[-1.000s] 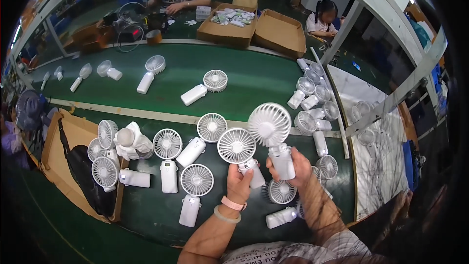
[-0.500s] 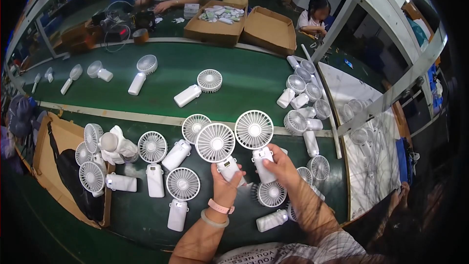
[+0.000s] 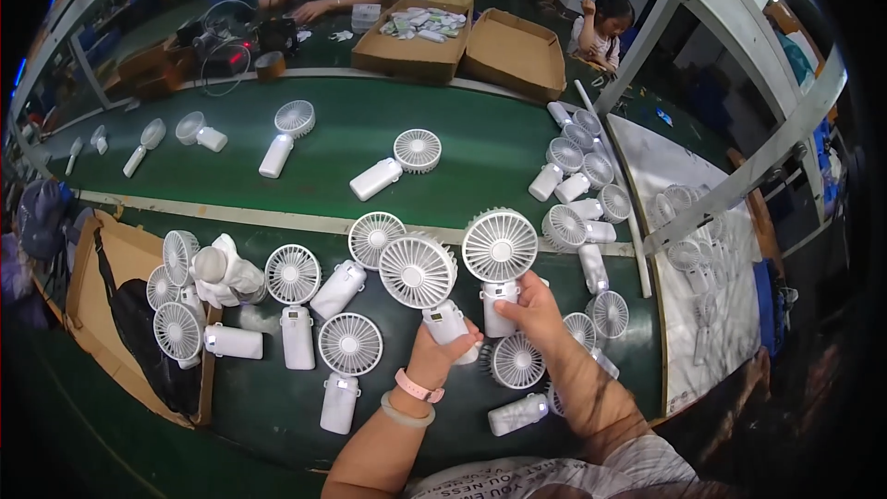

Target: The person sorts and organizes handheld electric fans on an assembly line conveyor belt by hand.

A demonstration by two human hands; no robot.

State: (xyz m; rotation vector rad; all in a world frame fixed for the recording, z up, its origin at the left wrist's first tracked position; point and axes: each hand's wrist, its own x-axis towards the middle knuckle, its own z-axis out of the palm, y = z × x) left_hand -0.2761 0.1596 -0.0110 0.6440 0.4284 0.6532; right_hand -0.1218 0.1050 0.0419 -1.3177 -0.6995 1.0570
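White plastic construction: left fan [image 3: 418,272] and right fan [image 3: 499,247], heads side by side (grilles facing me). My left hand [image 3: 442,351] closes around the left fan's handle; my right hand [image 3: 531,310] grips the right fan's handle, thumb in front. I hold both above the green worktop [image 3: 268,411], near the middle of its far edge. Other fans [image 3: 517,361] lie toward its near right corner.

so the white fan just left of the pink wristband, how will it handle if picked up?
The white fan would probably feel stiff; its handle looks like hard plastic. Likely light, since the left hand alone holds a similar fan. Its smooth surface might slip a little.
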